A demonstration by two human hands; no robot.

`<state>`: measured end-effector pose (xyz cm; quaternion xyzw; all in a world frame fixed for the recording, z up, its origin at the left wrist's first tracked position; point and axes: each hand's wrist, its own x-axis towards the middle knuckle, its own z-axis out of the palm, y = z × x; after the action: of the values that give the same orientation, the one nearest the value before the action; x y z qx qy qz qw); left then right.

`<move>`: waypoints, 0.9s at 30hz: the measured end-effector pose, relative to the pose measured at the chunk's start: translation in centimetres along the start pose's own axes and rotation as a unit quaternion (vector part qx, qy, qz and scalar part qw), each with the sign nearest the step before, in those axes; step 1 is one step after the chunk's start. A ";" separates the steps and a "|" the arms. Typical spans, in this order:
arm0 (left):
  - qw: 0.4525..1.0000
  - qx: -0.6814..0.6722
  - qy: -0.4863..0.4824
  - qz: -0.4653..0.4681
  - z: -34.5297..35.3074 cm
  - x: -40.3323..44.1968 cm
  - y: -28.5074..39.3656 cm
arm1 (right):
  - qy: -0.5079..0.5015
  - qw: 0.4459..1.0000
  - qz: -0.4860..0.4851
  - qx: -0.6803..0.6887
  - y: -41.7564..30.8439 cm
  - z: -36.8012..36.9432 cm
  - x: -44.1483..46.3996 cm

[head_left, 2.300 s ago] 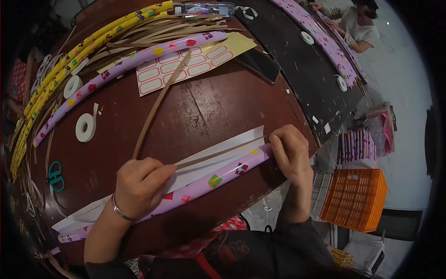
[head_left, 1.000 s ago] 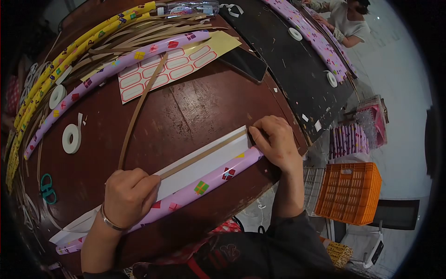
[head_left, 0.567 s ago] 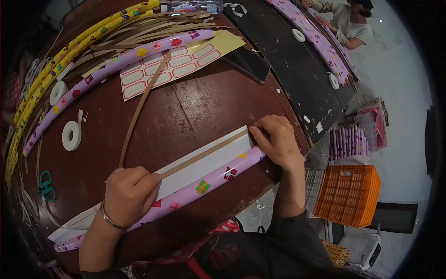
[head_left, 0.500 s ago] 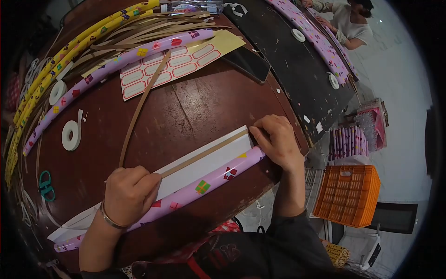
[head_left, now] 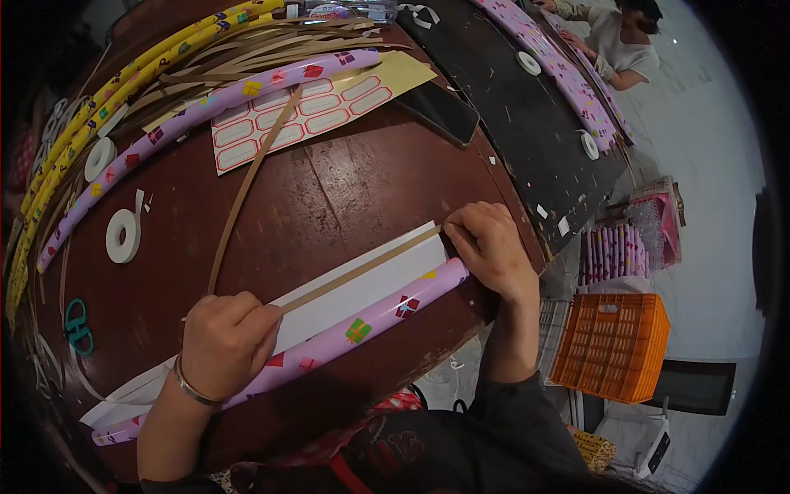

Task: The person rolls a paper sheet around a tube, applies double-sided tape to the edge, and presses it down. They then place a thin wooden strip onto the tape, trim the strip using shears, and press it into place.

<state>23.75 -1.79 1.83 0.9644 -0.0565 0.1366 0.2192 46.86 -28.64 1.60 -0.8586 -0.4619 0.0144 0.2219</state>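
My left hand point(head_left: 228, 346) and my right hand point(head_left: 487, 247) are both closed on a narrow brown strip point(head_left: 362, 270), stretched straight between them. It lies over the white inner side point(head_left: 329, 300) of a partly unrolled sheet of wrapping paper. Below it runs the rolled part, a pink roll with gift-box prints point(head_left: 359, 331), along the table's near side. The strip's loose end rises from my left hand toward the label sheet. My right hand is at the paper's right end. My left forearm covers part of the roll.
A white tape roll point(head_left: 123, 236) and green scissors point(head_left: 78, 326) lie at left. Farther back are a second pink roll point(head_left: 173, 130), yellow rolls point(head_left: 136, 74), a label sheet point(head_left: 296, 123) and a phone point(head_left: 440, 114). An orange crate point(head_left: 609, 346) stands right; another person point(head_left: 617, 49) works beyond.
The view has shifted very slightly. Both hands keep their hold on the strip, which now sits a little higher over the white paper.
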 end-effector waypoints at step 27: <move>1.000 0.006 -0.007 -0.009 0.3 -0.4 -0.5 | -0.012 1.000 0.009 -0.010 -0.3 -0.2 0.4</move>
<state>23.48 -1.45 1.23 0.9672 -0.0484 0.1282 0.2137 46.89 -28.20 1.96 -0.8648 -0.4566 0.0223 0.2075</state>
